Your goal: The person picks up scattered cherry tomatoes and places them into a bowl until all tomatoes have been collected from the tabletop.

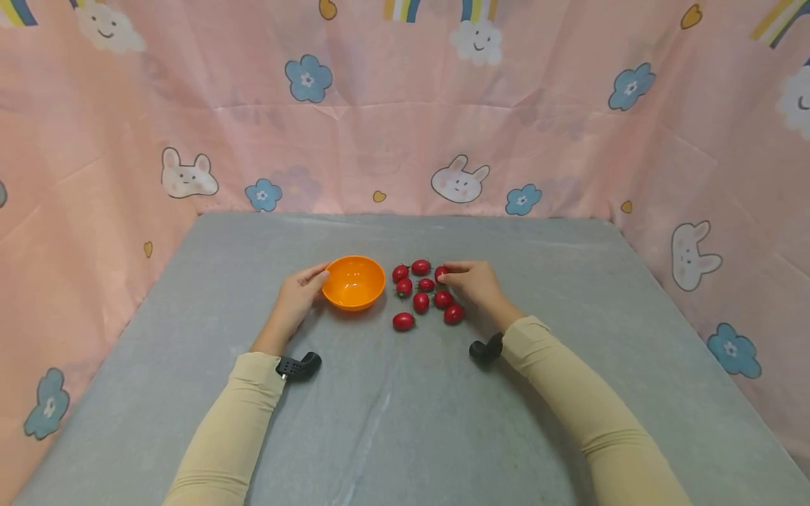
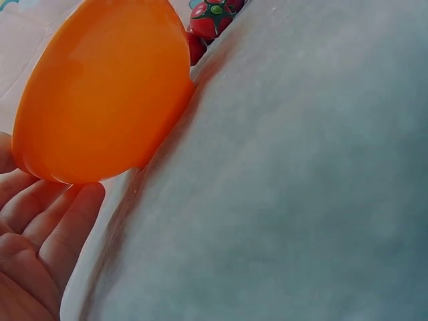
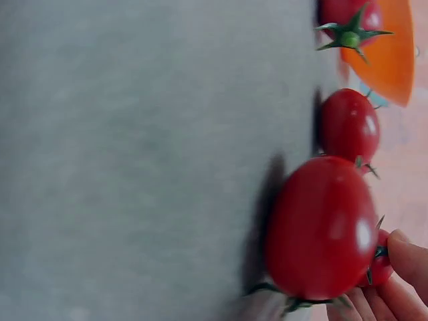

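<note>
An orange bowl (image 1: 354, 284) stands upright on the grey table, its inside bare. My left hand (image 1: 297, 299) grips its left side, thumb at the rim and fingers under the outer wall, as the left wrist view of the bowl (image 2: 107, 93) also shows. Right of the bowl lies a loose cluster of red cherry tomatoes (image 1: 420, 303) with green stems. At the cluster's right edge my right hand (image 1: 477, 284) pinches one cherry tomato (image 3: 379, 264) between thumb and fingers. A nearer cherry tomato (image 3: 322, 231) looms large in the right wrist view.
The grey table (image 1: 405, 422) reaches back to a pink curtain (image 1: 380, 126) printed with rabbits, clouds and flowers, which also hangs along both sides. Black wrist devices (image 1: 300, 366) sit at both cuffs. One cherry tomato (image 1: 403, 322) lies nearest the front of the cluster.
</note>
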Action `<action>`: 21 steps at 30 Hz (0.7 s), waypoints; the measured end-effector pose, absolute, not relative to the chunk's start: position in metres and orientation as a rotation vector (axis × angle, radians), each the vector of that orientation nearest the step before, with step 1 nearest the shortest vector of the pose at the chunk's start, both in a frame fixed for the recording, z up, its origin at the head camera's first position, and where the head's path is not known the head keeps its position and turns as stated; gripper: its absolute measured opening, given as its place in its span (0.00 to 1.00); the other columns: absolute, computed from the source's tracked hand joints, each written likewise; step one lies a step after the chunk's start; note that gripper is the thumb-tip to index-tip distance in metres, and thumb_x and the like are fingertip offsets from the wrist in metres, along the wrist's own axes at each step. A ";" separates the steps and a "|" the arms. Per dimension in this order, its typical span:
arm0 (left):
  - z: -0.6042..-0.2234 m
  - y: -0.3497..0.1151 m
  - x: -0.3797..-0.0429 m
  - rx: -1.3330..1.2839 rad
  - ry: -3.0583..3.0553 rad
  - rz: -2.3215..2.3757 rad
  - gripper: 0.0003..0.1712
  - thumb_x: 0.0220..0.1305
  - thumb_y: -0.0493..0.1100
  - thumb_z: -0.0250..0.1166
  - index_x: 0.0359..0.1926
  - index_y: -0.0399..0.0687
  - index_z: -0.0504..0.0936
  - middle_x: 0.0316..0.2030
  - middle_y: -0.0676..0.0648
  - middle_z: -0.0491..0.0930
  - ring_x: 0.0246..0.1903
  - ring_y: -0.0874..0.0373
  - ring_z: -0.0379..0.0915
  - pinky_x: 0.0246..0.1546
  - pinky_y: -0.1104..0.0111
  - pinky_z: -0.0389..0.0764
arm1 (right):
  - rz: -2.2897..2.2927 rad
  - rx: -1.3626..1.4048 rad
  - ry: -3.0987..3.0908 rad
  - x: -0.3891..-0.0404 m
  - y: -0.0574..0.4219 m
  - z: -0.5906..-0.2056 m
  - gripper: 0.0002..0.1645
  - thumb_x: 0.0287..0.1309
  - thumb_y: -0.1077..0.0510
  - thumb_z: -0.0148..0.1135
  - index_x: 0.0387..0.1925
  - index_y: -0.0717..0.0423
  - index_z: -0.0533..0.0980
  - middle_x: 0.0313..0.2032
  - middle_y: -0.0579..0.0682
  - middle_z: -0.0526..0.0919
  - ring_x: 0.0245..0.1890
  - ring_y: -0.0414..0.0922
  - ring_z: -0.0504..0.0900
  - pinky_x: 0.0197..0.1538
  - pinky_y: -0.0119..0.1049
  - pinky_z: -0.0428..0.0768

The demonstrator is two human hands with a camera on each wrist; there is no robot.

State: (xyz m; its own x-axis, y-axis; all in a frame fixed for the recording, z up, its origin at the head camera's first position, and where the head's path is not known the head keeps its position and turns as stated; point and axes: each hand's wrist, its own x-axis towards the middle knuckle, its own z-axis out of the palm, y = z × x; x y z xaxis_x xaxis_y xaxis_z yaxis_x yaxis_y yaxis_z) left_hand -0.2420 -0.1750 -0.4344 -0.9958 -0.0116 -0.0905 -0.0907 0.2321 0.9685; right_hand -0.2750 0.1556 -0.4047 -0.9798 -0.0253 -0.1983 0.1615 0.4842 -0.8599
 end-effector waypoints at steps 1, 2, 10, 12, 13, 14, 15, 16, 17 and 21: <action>-0.434 -0.175 -0.242 -0.102 2.417 1.900 0.27 0.75 0.51 0.55 0.69 0.48 0.72 0.68 0.45 0.72 0.63 0.50 0.72 0.50 0.72 0.81 | -1.508 0.123 2.544 -0.275 0.155 -0.403 0.26 0.60 0.54 0.68 0.59 0.57 0.79 0.63 0.57 0.78 0.66 0.52 0.70 0.67 0.47 0.72; -0.435 -0.175 -0.242 -0.105 2.417 1.900 0.27 0.75 0.52 0.55 0.69 0.48 0.72 0.68 0.45 0.72 0.63 0.50 0.72 0.50 0.72 0.81 | -1.509 0.122 2.544 -0.274 0.154 -0.401 0.26 0.61 0.54 0.68 0.59 0.56 0.79 0.62 0.57 0.79 0.66 0.52 0.70 0.67 0.47 0.72; -0.435 -0.175 -0.243 -0.108 2.416 1.908 0.26 0.75 0.51 0.55 0.69 0.48 0.72 0.68 0.45 0.72 0.62 0.50 0.73 0.47 0.74 0.81 | -1.499 0.098 2.526 -0.272 0.148 -0.392 0.26 0.62 0.52 0.67 0.61 0.54 0.78 0.62 0.55 0.79 0.68 0.52 0.70 0.69 0.49 0.71; -0.435 -0.175 -0.242 -0.103 2.420 1.907 0.26 0.75 0.51 0.55 0.69 0.47 0.72 0.68 0.45 0.72 0.63 0.50 0.72 0.47 0.74 0.81 | -1.501 0.097 2.518 -0.272 0.145 -0.390 0.26 0.62 0.51 0.67 0.61 0.54 0.78 0.62 0.55 0.79 0.69 0.52 0.69 0.70 0.49 0.70; -0.436 -0.175 -0.243 -0.100 2.420 1.910 0.26 0.75 0.51 0.55 0.69 0.47 0.72 0.68 0.45 0.72 0.63 0.50 0.72 0.47 0.74 0.81 | -1.497 0.098 2.521 -0.272 0.144 -0.389 0.26 0.62 0.51 0.67 0.61 0.54 0.79 0.62 0.55 0.79 0.69 0.51 0.69 0.70 0.49 0.70; -0.436 -0.175 -0.243 -0.098 2.422 1.910 0.26 0.75 0.51 0.55 0.69 0.47 0.72 0.68 0.45 0.72 0.63 0.50 0.72 0.47 0.75 0.81 | -1.501 0.103 2.517 -0.272 0.143 -0.387 0.26 0.61 0.51 0.68 0.60 0.53 0.79 0.62 0.55 0.80 0.69 0.51 0.69 0.70 0.49 0.69; -0.436 -0.175 -0.243 -0.098 2.421 1.913 0.26 0.75 0.50 0.55 0.69 0.47 0.72 0.68 0.44 0.72 0.63 0.50 0.72 0.47 0.75 0.81 | -1.506 0.107 2.514 -0.272 0.142 -0.386 0.26 0.61 0.51 0.68 0.60 0.52 0.79 0.61 0.54 0.80 0.69 0.51 0.69 0.71 0.49 0.69; -0.436 -0.175 -0.243 -0.099 2.419 1.916 0.26 0.75 0.50 0.55 0.69 0.46 0.72 0.68 0.44 0.72 0.63 0.50 0.72 0.46 0.76 0.80 | -1.511 0.108 2.509 -0.273 0.142 -0.384 0.26 0.61 0.51 0.68 0.60 0.52 0.79 0.61 0.54 0.80 0.69 0.51 0.69 0.70 0.49 0.69; -0.436 -0.175 -0.243 -0.103 2.416 1.919 0.26 0.75 0.50 0.55 0.69 0.46 0.72 0.68 0.44 0.72 0.63 0.51 0.72 0.46 0.77 0.80 | -1.512 0.108 2.507 -0.273 0.141 -0.383 0.26 0.61 0.51 0.68 0.60 0.52 0.79 0.61 0.54 0.81 0.69 0.51 0.69 0.70 0.49 0.69; -0.436 -0.175 -0.243 -0.106 2.409 1.930 0.27 0.75 0.50 0.55 0.69 0.45 0.72 0.68 0.43 0.72 0.63 0.50 0.72 0.45 0.78 0.80 | -1.533 0.113 2.480 -0.274 0.137 -0.378 0.26 0.61 0.52 0.68 0.60 0.52 0.79 0.61 0.54 0.80 0.66 0.50 0.72 0.69 0.47 0.71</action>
